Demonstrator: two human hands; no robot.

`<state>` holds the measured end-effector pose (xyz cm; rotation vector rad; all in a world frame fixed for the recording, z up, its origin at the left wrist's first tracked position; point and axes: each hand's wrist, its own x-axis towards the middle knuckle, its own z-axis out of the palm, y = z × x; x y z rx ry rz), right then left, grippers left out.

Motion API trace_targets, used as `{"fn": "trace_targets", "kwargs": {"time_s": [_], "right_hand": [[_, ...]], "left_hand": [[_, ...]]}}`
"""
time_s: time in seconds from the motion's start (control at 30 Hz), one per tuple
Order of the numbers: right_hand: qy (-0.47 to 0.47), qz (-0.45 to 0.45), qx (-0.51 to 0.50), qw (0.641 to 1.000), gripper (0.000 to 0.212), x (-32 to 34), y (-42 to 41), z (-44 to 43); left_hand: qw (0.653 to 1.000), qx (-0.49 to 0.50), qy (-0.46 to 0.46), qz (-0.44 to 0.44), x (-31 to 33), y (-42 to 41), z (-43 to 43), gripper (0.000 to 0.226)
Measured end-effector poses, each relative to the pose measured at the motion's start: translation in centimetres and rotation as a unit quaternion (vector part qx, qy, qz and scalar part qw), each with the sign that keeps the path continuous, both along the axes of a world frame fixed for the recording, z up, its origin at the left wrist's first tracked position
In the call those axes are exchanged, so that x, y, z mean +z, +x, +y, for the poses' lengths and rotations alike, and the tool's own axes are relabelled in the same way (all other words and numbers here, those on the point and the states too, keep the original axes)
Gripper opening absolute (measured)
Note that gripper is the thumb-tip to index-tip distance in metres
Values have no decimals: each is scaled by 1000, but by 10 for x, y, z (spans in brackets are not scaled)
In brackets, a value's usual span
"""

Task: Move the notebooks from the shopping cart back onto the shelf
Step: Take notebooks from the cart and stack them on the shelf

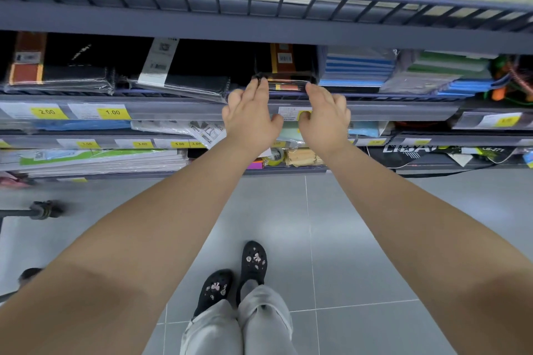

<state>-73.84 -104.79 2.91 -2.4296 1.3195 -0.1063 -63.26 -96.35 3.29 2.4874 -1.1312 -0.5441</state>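
Grey store shelf (259,24) over tiled floor (346,239). A black wrapped notebook stack (285,82) lay flat at the middle tier's front edge, long axis left to right. Left hand (249,115) and right hand (324,117), fingers extended and loosely spread, touched its two ends without gripping.

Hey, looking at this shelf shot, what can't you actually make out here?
Head view only:
- Shopping cart: only a blurred bar and wheel at the left edge.
- Price label between the left hand and right hand: print too small, partly covered by the thumbs.
- Black notebook stack: back hidden under the upper shelf.
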Motion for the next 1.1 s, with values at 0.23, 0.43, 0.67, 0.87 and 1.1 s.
{"fn": "trace_targets", "kwargs": {"time_s": [0.23,0.43,0.67,0.87,1.1], "right_hand": [[41,-42,-55,997,53,5,14,-2],[77,-122,-90,985,56,4,9,0],[55,-124,-70,988,55,6,-2,7],[134,-217,-105,961,57,5,1,12],[185,-279,-161,929,57,2,1,12]], "left_hand": [[988,61,-94,105,3,-3,-6,52],[981,73,-94,154,8,1,-5,43],[991,36,-72,110,13,3,4,32],[968,84,-157,175,14,-4,0,24],[960,83,-155,217,12,-3,4,23]]}}
